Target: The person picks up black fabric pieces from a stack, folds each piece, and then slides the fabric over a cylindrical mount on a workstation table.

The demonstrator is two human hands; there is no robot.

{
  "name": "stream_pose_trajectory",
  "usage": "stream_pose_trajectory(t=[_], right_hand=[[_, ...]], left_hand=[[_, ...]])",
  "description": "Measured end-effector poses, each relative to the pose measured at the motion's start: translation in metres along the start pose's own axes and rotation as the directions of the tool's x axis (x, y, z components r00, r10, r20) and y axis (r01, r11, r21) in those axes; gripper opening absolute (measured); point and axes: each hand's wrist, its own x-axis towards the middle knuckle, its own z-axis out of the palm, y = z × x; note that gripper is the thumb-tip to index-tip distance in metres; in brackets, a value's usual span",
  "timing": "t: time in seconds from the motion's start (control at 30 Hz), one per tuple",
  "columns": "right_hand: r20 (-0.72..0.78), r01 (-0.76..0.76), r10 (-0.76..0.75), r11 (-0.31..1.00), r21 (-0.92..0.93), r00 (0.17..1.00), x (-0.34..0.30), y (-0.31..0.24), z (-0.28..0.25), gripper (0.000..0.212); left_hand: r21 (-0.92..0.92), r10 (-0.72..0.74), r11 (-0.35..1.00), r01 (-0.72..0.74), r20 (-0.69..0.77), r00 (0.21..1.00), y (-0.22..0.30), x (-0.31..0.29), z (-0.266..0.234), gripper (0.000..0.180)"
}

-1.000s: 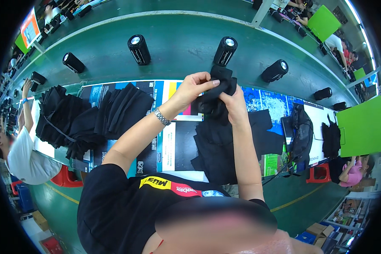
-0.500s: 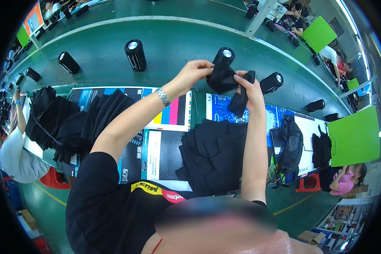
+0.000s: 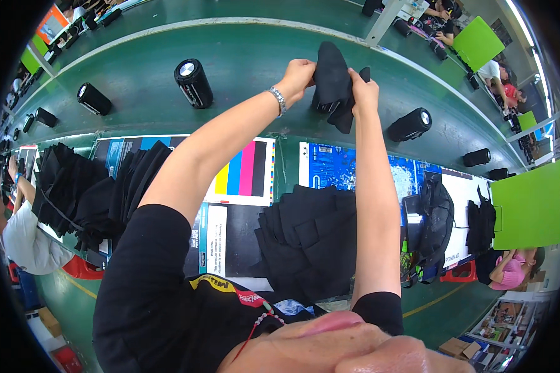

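Observation:
My left hand [image 3: 298,76], with a metal watch on its wrist, pinches the left edge of a black cloth pouch [image 3: 331,73]. At the pouch's right edge, the fingers of my right hand [image 3: 364,91] are closed on the same fabric. The pouch stands up over the spot of a cylindrical black speaker, which it mostly hides; how far it covers the speaker I cannot tell. Below my arms lies a fanned stack of black cloth pouches [image 3: 308,233]. To the right stands another black speaker [image 3: 410,125], to the left one more [image 3: 193,84] with a silver disc on top.
Several speakers, such as one at the left [image 3: 94,99], line the green surface [image 3: 249,56]. Bundles of black cloth [image 3: 74,186] lie left on the printed sheets [image 3: 246,174]. A black bag [image 3: 434,208] and a green board [image 3: 529,205] are at right. Co-workers sit on both sides.
Both hands have reached farther away with the pouch, which now rises upright over the speaker between them. The speaker's silver top, visible before, is now covered.

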Motion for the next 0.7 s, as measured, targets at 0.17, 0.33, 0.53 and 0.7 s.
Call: stream_pose_trajectory(t=[0.17, 0.33, 0.53, 0.7], right_hand=[[0.082, -0.069, 0.092, 0.965, -0.251, 0.992, -0.022, 0.029, -0.008, 0.037], [0.092, 0.025, 0.029, 0.847, -0.531, 0.995, -0.033, 0.031, -0.010, 0.043], [0.102, 0.147, -0.106, 0.692, -0.706, 0.989, -0.034, 0.028, -0.010, 0.042], [0.028, 0.038, -0.026, 0.809, -0.587, 0.999, -0.020, 0.039, -0.039, 0.045]], left_hand=[[0.137, -0.201, 0.972, 0.193, 0.042, 0.979, 0.001, -0.024, -0.033, 0.015], [0.271, -0.377, 0.880, 0.389, -0.096, 0.921, 0.000, -0.040, -0.035, 0.019], [-0.011, -0.341, 0.939, 0.344, 0.110, 0.933, 0.010, -0.027, -0.002, 0.039], [-0.103, -0.318, 0.936, 0.336, 0.158, 0.935, -0.026, -0.017, 0.025, 0.025]])
